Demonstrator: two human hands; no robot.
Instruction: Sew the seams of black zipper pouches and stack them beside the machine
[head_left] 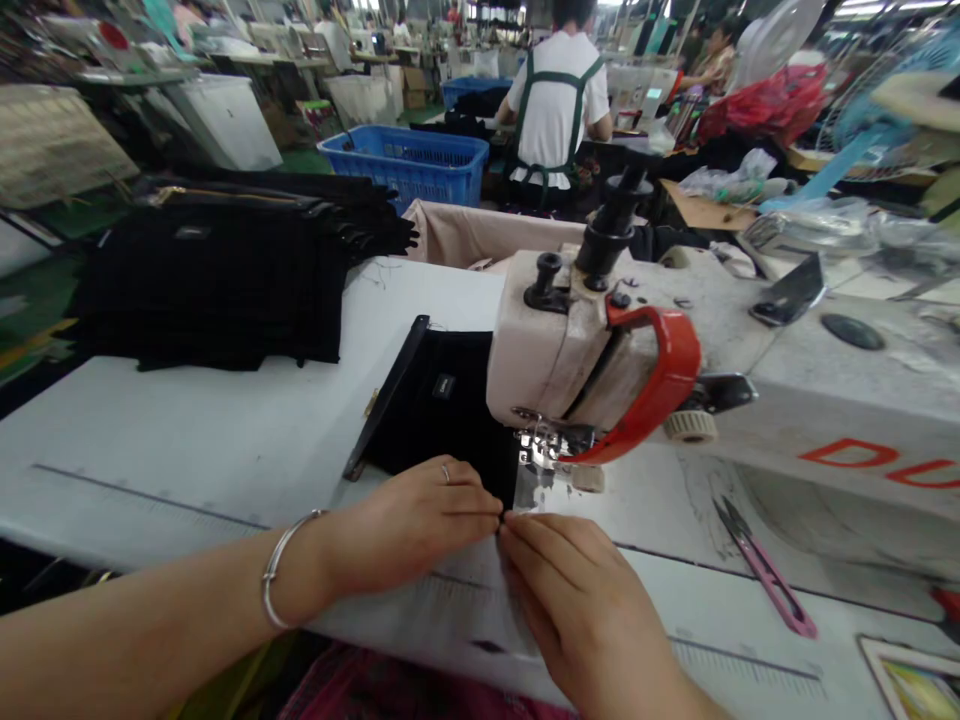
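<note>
A black fabric piece point(450, 400) with a small label lies on the white table, its right edge beside the presser foot point(540, 447) of the sewing machine point(555, 345). My left hand point(412, 520), with a ring and a bracelet, rests on the fabric's near part, its fingertips pinching the near right corner. Against that same corner, my right hand point(581, 600) holds its fingers pressed together, fingertips touching those of the left. A dark strip with a zipper runs along the fabric's left side.
A stack of black pieces point(225, 270) sits at the table's left. Pink-handled thread snips point(765, 570) lie at the right, near a framed picture point(915, 680). Behind are a blue basket point(412, 165), a cloth-lined bin point(487, 230) and a person in white point(555, 110).
</note>
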